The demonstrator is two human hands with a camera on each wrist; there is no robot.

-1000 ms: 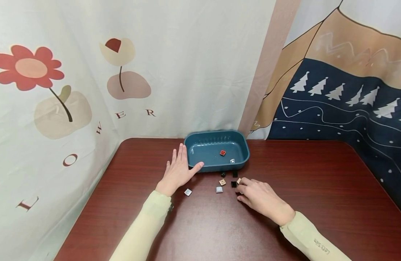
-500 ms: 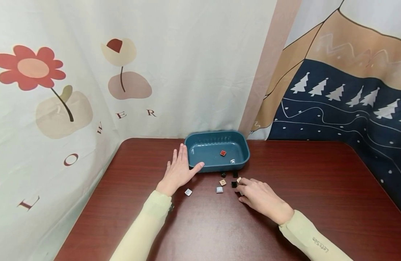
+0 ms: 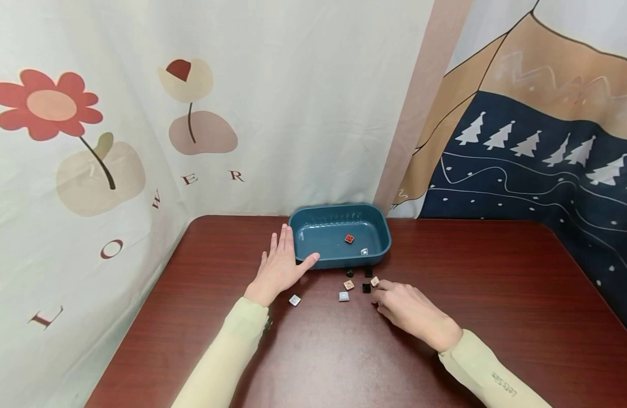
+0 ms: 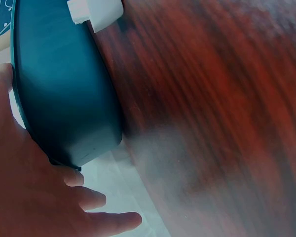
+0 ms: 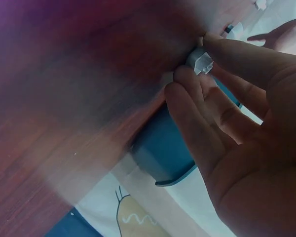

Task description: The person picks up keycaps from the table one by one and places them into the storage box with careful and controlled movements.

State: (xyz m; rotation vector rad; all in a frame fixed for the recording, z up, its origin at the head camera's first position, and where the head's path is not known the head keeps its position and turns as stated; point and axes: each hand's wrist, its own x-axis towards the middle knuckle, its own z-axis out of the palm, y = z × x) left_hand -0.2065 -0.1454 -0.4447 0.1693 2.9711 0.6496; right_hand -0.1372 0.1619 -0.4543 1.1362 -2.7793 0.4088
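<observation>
In the head view my left hand [image 3: 278, 269] rests against the left end of a blue plastic basin [image 3: 338, 263], fingers straight and thumb over the front rim. My right hand [image 3: 412, 314] is low over the table, right of the loose keycaps. In the right wrist view its thumb and fingers pinch a grey keycap [image 5: 201, 61]. Nearest its knuckles lies a beige keycap [image 3: 375, 281], with a black keycap [image 3: 366, 288] beside it. Farther left are another beige keycap [image 3: 348, 285], a pale grey keycap [image 3: 344, 296] and a white keycap [image 3: 295, 300].
Inside the basin lie a red keycap [image 3: 349, 238] and a white translucent keycap [image 3: 364, 251]. Two dark keycaps, one at the left [image 3: 349, 272] and one at the right [image 3: 369, 272], sit against its front wall. A printed curtain [image 3: 303, 113] hangs behind the reddish-brown table [image 3: 497, 272].
My right hand's fingers have closed in on the grey keycap and shifted slightly, uncovering more of the nearby beige keycap. My left hand stays at the basin.
</observation>
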